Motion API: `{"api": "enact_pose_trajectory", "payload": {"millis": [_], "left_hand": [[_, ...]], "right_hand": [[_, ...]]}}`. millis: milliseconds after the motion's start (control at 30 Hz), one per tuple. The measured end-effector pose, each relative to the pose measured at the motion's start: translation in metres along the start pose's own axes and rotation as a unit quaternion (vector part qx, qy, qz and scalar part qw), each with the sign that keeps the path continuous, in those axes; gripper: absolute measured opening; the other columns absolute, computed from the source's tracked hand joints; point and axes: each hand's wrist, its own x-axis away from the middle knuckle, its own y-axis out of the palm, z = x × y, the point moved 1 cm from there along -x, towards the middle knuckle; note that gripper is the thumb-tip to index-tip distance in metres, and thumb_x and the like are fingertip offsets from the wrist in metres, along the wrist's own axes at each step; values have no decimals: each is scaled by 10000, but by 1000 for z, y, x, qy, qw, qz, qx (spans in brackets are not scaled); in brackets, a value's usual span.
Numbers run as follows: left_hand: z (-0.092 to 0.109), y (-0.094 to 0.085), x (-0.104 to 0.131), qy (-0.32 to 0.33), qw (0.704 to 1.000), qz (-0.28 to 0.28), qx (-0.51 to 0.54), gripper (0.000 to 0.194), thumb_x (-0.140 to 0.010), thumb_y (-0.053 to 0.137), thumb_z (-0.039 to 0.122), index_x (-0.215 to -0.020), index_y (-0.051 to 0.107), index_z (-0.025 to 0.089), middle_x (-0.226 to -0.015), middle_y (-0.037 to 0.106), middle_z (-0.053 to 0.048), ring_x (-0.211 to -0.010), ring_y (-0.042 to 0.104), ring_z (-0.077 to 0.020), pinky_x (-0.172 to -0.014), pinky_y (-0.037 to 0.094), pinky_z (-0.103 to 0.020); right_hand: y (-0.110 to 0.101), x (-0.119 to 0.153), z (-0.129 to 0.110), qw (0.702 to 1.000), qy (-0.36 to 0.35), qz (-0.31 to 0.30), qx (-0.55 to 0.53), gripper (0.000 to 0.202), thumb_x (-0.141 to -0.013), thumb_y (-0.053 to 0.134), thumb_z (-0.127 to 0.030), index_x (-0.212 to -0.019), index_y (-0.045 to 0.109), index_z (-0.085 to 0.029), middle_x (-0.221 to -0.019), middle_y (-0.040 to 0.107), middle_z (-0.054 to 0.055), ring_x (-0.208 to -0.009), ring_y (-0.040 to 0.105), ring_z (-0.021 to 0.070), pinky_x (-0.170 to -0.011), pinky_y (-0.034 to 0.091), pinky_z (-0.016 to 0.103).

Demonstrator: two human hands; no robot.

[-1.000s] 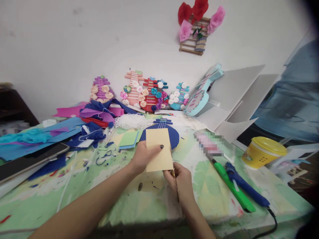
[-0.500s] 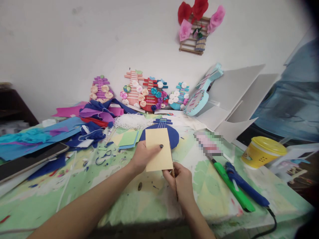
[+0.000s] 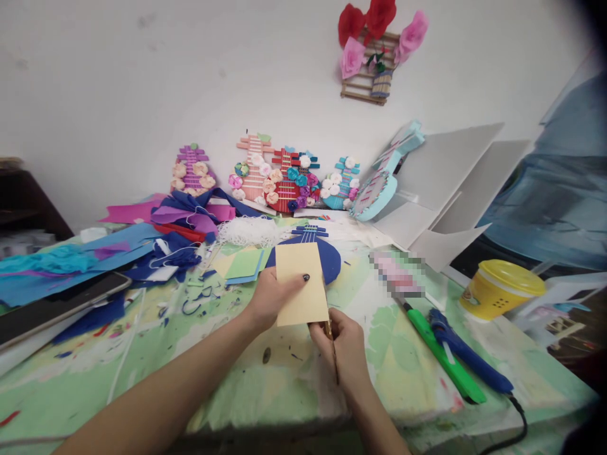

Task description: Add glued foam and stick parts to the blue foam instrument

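A pale yellow sheet of paper (image 3: 301, 303) is upright in my left hand (image 3: 272, 300), the dark-nailed thumb across its front and the fingers hidden behind. My right hand (image 3: 344, 344) is closed around the handles of scissors (image 3: 334, 347) just below the sheet's lower right corner; the blades are mostly hidden by the paper. Behind the sheet lies a dark blue lute-shaped piece (image 3: 329, 256) with pale strings at its top. Green and blue paper squares (image 3: 244, 266) rest to the left of it.
A phone (image 3: 61, 306), cloth pieces (image 3: 184, 215) and white string (image 3: 249, 230) are on the left. To the right are a green cutter (image 3: 446, 357), a corded blue tool (image 3: 469, 354) and a yellow tub (image 3: 502, 289). Decorated lute shapes (image 3: 287, 183) stand along the wall.
The yellow sheet has shifted very slightly up and left with my left hand. My right hand has barely moved, and both hands keep their holds.
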Motion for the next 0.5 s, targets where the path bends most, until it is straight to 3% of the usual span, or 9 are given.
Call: {"api": "enact_pose_trajectory", "payload": {"millis": [300, 500], "left_hand": [[-3, -1, 0, -11, 999, -45, -10, 297, -613, 735, 289, -811, 665, 79, -828, 715, -142, -598, 655, -217, -533, 538, -313], [-5, 1, 1, -12, 998, -62, -14, 273, -612, 734, 283, -793, 676, 87, -785, 714, -123, -601, 651, -207, -528, 534, -291]], "right_hand": [[-1, -3, 2, 1000, 6, -9, -13, 97, -622, 557, -191, -607, 462, -182, -508, 411, -67, -490, 357, 84, -437, 266, 188], [-2, -4, -2, 999, 19, -8, -28, 151, -602, 612, -273, -639, 508, -170, -559, 525, -27, -543, 456, 124, -458, 339, 199]]}}
